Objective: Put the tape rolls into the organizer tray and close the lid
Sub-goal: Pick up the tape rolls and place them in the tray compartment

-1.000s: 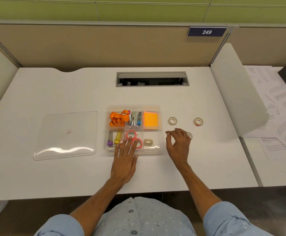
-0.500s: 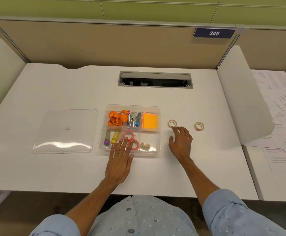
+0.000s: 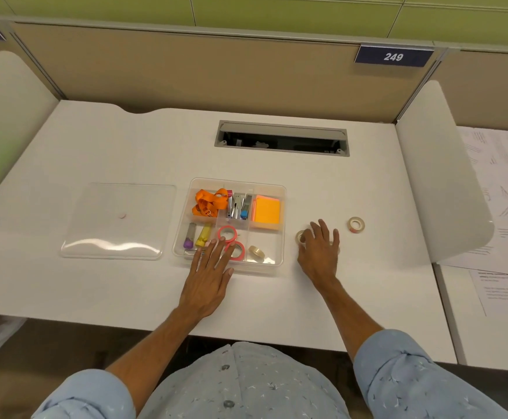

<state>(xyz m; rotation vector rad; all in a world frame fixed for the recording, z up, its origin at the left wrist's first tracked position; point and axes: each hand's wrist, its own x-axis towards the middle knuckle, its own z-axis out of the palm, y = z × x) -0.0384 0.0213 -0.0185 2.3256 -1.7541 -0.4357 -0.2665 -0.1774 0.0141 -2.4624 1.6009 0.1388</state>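
Step in hand: picking up a loose tape roll with the right hand (image 3: 319, 252) and moving it into the tray (image 3: 280, 225).

Advice for the pick: pinch the roll across its ring, thumb outside and one finger through the hole or on the far rim, then lift straight up before moving left. These rolls are light and would likely skate on the smooth desk (image 3: 125, 297) if pushed sideways. Clear the tray's right wall on the way in, and drop the roll in the near right compartment, which has open floor.

Right hand: fingers spread and curled down over the desk, just right of the tray. Not yet closed on anything that I can see. A beige roll (image 3: 300, 237) sits at the thumb side, touching or nearly so; contact cannot be confirmed. Something small shows under the little-finger side, too hidden to name.

Second loose roll (image 3: 356, 224) lies farther right, apart from the hand.

Left hand (image 3: 208, 273): flat, fingers extended, holding nothing, fingertips resting over the tray's near edge, likely steadying it.

Already in the tray: two pink rolls (image 3: 227, 234) and one pale roll (image 3: 256, 251).

Lid (image 3: 116, 220) lies flat on the desk left of the tray, not yet fitted.
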